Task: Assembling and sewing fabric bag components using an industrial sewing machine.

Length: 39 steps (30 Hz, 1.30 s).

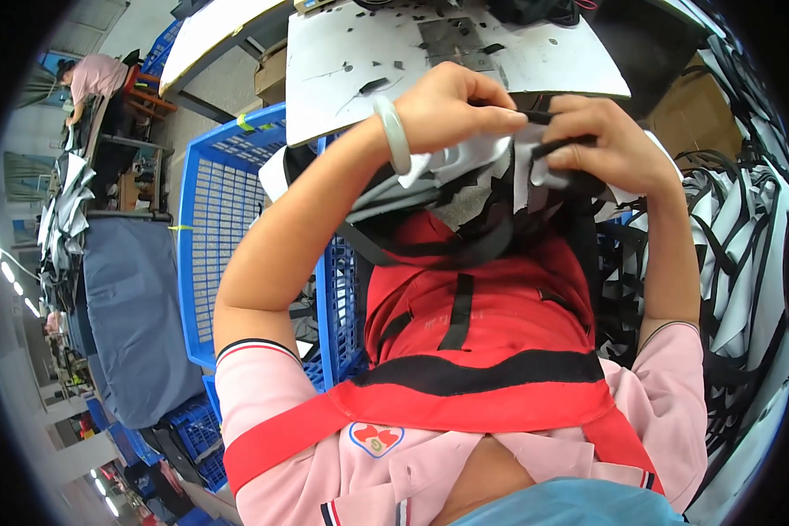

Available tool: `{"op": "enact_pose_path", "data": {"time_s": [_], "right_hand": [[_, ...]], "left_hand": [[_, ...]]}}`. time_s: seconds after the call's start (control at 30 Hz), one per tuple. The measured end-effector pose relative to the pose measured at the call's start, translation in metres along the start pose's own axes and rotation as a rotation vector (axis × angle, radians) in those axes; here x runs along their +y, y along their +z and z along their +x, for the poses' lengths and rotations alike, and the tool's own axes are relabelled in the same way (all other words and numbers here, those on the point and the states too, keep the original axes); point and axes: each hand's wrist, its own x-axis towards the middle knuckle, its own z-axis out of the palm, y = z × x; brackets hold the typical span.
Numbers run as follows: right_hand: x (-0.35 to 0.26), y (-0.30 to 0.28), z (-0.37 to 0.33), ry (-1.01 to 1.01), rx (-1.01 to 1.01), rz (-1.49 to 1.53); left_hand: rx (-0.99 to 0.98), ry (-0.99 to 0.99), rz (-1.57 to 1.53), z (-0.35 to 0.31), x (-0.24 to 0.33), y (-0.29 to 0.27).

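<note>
Far ahead, a white worktable [465, 53] strewn with small dark scraps. Beyond it to the left, a second pale tabletop [210, 31] on dark legs, grey floor [197, 127] beneath. Left of centre, a large blue plastic crate [223, 219] with latticed walls; more blue crates [193, 434] lower left. Further left, a wide grey-blue cloth-covered surface [136, 316]. Far left, a row of bright ceiling lights [9, 272] running along the edge. On the right, heaps of black-and-white fabric [741, 254], with a brown cardboard box [688, 110] behind. At far upper left, another person [92, 79] bent over a workstation.
</note>
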Motion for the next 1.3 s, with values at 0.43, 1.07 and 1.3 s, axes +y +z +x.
{"op": "enact_pose_path", "data": {"time_s": [0.43,1.07,1.3], "right_hand": [[0.046,-0.027,0.057,-0.054,0.064,0.028],[0.084,-0.048,0.121,0.091,0.066,0.078],[0.091,-0.053,0.133,0.077,0.058,0.076]], "left_hand": [[0.157,-0.111,-0.307,0.033,-0.027,-0.039],[0.441,-0.127,-0.524,0.088,-0.07,-0.069],[0.468,-0.093,-0.435,0.095,-0.075,-0.076]]}}
